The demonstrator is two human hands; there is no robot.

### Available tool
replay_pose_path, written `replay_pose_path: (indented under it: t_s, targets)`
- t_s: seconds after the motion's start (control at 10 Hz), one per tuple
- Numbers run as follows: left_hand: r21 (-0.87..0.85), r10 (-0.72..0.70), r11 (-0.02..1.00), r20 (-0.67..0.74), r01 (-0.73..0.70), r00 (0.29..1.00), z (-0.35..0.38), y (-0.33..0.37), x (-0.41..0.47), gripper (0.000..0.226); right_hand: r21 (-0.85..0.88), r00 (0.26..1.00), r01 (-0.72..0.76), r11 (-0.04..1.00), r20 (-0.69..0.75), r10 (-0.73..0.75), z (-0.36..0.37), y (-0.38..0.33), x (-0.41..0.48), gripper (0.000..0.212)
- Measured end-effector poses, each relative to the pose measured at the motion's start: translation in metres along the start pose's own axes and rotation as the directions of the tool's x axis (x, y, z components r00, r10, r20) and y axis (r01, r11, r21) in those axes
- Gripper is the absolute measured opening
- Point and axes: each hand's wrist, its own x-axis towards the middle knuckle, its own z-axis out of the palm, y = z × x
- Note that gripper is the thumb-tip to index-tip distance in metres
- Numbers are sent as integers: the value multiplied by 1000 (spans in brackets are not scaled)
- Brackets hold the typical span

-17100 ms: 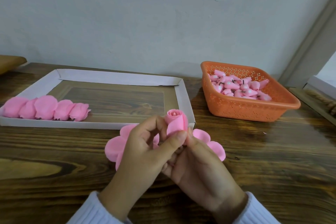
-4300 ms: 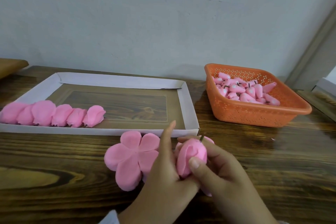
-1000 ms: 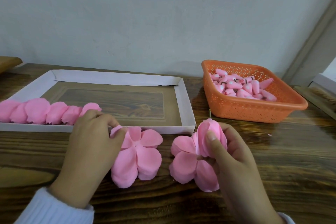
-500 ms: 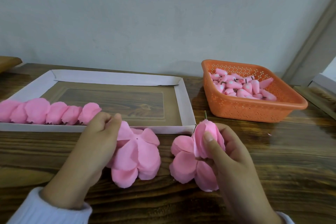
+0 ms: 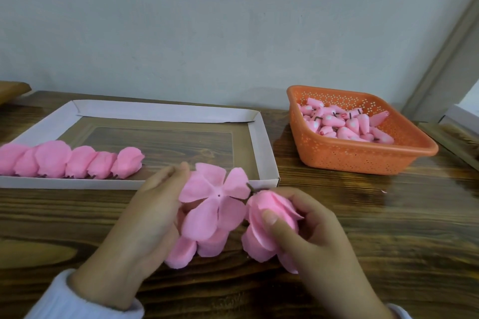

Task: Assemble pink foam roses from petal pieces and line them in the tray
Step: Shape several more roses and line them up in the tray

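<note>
From where I stood, the person was partway through one rose, at the step of adding another layer. The left hand (image 5: 145,217) had its grip closed on a flat five-lobed petal piece (image 5: 212,204). Thumb and fingertips pinched a lobe at its far-left edge and tilted it up off the worktop (image 5: 388,215), so the small hole at its centre showed. The right hand (image 5: 311,235) had its grip wrapped round a half-built rose (image 5: 272,202), with the thumb laid across the folded petals. Its dark stem (image 5: 251,187) poked out toward the petal piece, the tip just beside a lobe and not yet in the hole. Both were held low over the near side of the worktop, just in front of the white tray (image 5: 263,142), and more loose petals (image 5: 181,254) lay under the lifted one. Inside the tray a row of finished roses (image 5: 72,162) lay along the near wall toward the left, each touching the next. An orange basket (image 5: 363,160) of small pink buds (image 5: 344,124) stood to the right of the tray, well apart from the hands. To my eye the next move called for bringing the stem tip square to the hole. The piece would then slide up against the bloom's base. That needed a gentle touch, since foam that thin looked likely to tear round the hole.
</note>
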Motion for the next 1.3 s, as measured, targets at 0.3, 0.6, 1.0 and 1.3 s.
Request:
replay_pose_path:
  t_s: [0.3,0.6,1.0,1.3]
  targets:
    - [-55,-31,998,132,39,991,16,-4,-9,27,-367,997,70,928,51,-56,4,2,-3,23]
    - [155,336,904,319,-398,886,23,-18,-7,35,-268,999,6,963,-30,-15,2,6,-2,25]
    - [-45,488,865,310,-500,816,25,-12,-18,33,155,992,-90,984,102,75,2,-2,-2,29]
    - [-27,440,886,364,-463,821,29,-13,-19,18,460,935,-310,832,305,180,10,9,7,16]
